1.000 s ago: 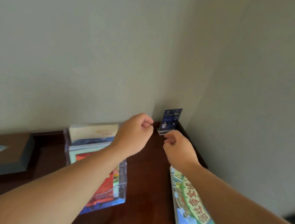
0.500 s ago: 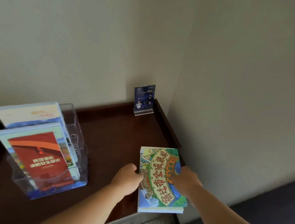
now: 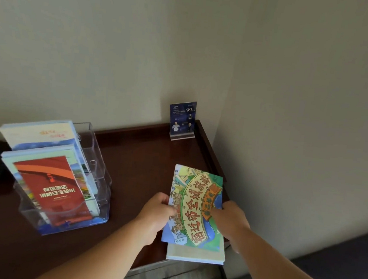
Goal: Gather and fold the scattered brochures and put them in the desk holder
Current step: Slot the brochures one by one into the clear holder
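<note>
Left hand [image 3: 157,212] and right hand [image 3: 230,221] each pinch the illustrated brochure [image 3: 195,207] — fingers beneath hidden, stack [image 3: 195,255] underneath mostly covered.

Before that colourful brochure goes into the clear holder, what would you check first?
1. Left hand has a grip on the colourful brochure: ok.
2. Right hand holds its opposite edge: ok.
3. Brochure already folded: cannot tell.
4. Only one taken from the stack beneath: cannot tell.
5. Clear holder stands upright on the desk: ok.
6. Holder has spare room in its pockets: ok.
</note>
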`<state>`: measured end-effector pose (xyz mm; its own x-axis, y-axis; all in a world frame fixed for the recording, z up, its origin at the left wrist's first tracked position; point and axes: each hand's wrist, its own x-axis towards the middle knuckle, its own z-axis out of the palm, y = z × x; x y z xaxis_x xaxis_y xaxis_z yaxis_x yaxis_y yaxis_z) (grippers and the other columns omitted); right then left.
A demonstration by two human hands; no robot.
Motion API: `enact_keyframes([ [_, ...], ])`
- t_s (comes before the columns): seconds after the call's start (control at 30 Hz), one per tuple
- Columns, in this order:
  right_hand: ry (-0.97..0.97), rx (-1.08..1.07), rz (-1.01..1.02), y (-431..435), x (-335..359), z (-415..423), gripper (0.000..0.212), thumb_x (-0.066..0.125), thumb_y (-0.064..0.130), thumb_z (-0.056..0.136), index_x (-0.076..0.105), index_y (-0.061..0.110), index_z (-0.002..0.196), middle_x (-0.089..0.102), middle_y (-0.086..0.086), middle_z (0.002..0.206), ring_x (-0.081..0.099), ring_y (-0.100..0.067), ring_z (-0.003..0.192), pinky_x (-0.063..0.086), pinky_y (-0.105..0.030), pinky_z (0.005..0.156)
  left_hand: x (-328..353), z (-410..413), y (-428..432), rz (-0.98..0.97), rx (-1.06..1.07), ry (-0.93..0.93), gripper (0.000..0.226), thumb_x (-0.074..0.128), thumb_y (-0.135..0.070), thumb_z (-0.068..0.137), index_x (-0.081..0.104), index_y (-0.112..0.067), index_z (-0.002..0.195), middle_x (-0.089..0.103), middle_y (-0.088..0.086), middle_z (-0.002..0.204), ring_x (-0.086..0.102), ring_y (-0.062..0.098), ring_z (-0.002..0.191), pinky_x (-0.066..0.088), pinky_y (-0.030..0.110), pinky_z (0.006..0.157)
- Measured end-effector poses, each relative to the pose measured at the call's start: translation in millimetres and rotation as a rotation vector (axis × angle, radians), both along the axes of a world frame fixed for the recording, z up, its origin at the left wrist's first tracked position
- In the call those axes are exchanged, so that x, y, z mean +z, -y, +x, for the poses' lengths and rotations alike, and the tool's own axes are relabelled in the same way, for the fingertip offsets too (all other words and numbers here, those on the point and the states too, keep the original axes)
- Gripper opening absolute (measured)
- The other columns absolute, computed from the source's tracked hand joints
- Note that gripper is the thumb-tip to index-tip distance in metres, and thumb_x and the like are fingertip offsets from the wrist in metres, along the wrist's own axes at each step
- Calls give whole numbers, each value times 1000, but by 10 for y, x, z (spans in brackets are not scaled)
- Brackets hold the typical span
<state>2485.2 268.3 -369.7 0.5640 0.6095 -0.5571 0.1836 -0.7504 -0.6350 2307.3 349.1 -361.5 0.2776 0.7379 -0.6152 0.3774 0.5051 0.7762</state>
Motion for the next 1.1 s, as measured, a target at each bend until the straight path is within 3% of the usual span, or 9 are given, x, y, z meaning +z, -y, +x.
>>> enact_keyframes([
  [0.07, 28, -30, 114, -66, 160, -27, 23, 56, 28, 91, 57, 13, 109, 63, -8, 106, 67, -23, 85, 49, -29, 62, 161, -120, -42, 37, 20, 93, 10, 57, -2, 92, 58, -7, 101, 72, 16, 102, 70, 31, 93, 56, 48, 84],
  [0.13, -67, -55, 307, -158, 370, -121, 17, 59, 28, 91, 61, 20, 107, 67, 0, 100, 66, -17, 85, 48, -28, 61, 353, -296, -97, 91, 29, 178, 12, 55, 0, 92, 57, -6, 103, 71, 17, 106, 68, 33, 100, 51, 54, 94],
  [0.2, -164, -16, 470, -263, 594, -273, 7, 61, 24, 93, 66, 25, 98, 72, 8, 90, 68, -11, 84, 49, -27, 65, 549, -520, -162, 174, 25, 232, 14, 54, 3, 92, 56, -5, 104, 72, 14, 107, 68, 31, 103, 50, 53, 95],
  [0.37, -232, 150, 660, -605, 954, -877, 7, 62, 14, 95, 67, 18, 92, 76, 3, 91, 73, -13, 84, 57, -26, 72, 1065, -1260, -364, 543, 17, 150, 18, 58, -4, 93, 59, -20, 101, 75, -10, 100, 72, 6, 90, 52, 22, 70],
  [0.5, -244, 312, 700, -886, 1087, -1504, 9, 61, 11, 95, 67, 17, 93, 76, 3, 90, 73, -14, 85, 58, -28, 74, 1385, -1982, -583, 699, 113, 68, 22, 58, -10, 95, 65, -29, 99, 74, -20, 98, 68, -4, 81, 47, 17, 59],
  [0.67, -143, 429, 729, -1197, 1184, -2119, 14, 62, 15, 93, 64, 28, 92, 72, 18, 86, 68, 3, 80, 53, -13, 63, 1477, -2702, -803, 756, 215, -19, 23, 55, -8, 96, 65, -28, 96, 74, -19, 98, 68, 1, 83, 51, 24, 60],
  [0.83, -1, 412, 655, -1431, 1112, -2372, 8, 60, 23, 95, 63, 29, 93, 72, 15, 85, 71, 0, 76, 61, -30, 69, 1266, -2905, -909, 736, 252, -11, 26, 54, -8, 97, 65, -32, 96, 73, -20, 99, 68, 3, 90, 54, 27, 66],
  [1.03, 155, 412, 582, -1528, 952, -2423, 9, 55, 22, 97, 58, 31, 96, 70, 16, 90, 68, 0, 77, 53, -21, 58, 1052, -2851, -1021, 734, 252, -7, 19, 55, -12, 97, 63, -28, 90, 73, -21, 88, 67, -7, 80, 47, 12, 56],
  [1.1, 183, 387, 576, -1522, 925, -2415, 10, 55, 21, 97, 58, 30, 94, 69, 15, 89, 67, -2, 79, 54, -24, 60, 1028, -2812, -1058, 747, 237, -20, 17, 56, -13, 97, 63, -27, 89, 73, -18, 89, 67, -8, 78, 46, 9, 52],
])
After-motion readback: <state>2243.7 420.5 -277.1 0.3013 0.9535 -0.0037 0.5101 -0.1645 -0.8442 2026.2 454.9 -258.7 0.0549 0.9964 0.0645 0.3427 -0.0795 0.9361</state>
